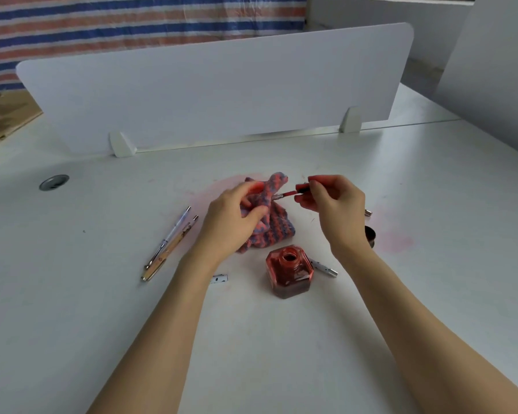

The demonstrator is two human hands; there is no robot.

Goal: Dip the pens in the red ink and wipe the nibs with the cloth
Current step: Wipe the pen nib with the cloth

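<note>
The right hand [331, 204] pinches the light, rigid red pen [298, 190] at its barrel, nib against the cloth [269, 222]. The left hand [237, 216] grips that soft, bunched cloth. The open glass ink bottle [289, 271] stands nearby, likely tippable.

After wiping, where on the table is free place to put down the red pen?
Free: the wide near table between the forearms, in front of the ink bottle, and the left side beyond the two pens. Crowded: around the cloth, bottle and cap, with small pen parts lying near.
</note>
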